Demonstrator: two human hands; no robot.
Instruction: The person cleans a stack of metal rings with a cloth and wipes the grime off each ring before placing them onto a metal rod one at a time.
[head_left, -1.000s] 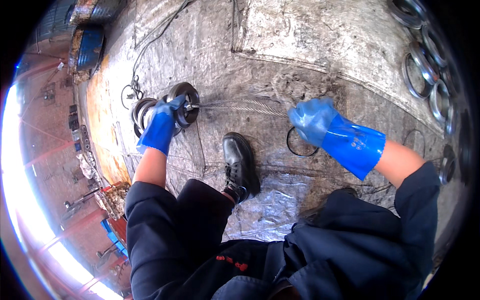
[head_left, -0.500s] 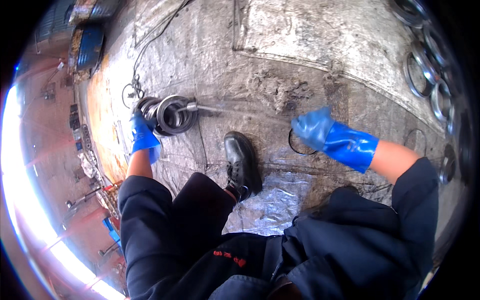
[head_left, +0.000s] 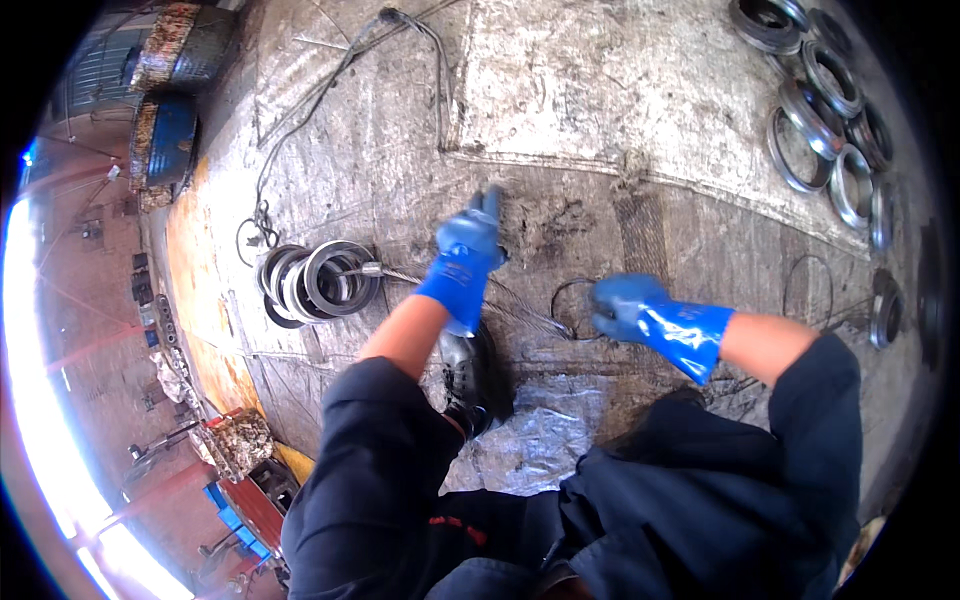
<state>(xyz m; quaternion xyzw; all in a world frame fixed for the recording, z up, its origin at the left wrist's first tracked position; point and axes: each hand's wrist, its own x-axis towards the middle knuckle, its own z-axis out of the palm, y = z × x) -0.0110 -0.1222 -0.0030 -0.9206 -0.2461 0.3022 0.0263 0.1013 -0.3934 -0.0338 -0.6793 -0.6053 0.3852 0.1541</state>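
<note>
My left hand (head_left: 466, 240), in a blue rubber glove, hovers over the mat with fingers stretched out and slightly blurred, holding nothing. A steel wire rope sling (head_left: 420, 276) runs beneath it. At the sling's left end, a metal ferrule (head_left: 372, 269) lies at several metal rings (head_left: 345, 250), which lean in a row with the rope passing into their openings. The sling's other end forms an eye loop (head_left: 553, 300), and my gloved right hand (head_left: 625, 306) is closed on that loop's right side. Its fingertips are partly hidden.
More metal rings (head_left: 852, 186) lie in a cluster at the right. A black cable (head_left: 330, 85) trails across the dirty mat at upper left. My black boot (head_left: 470, 385) stands near a clear plastic sheet (head_left: 545, 425). A blue drum (head_left: 165, 138) lies at the far left.
My left hand has left the rings and moved right, fingers now extended. My right hand has lowered slightly, and the rope, blurred and taut before, now hangs slacker.
</note>
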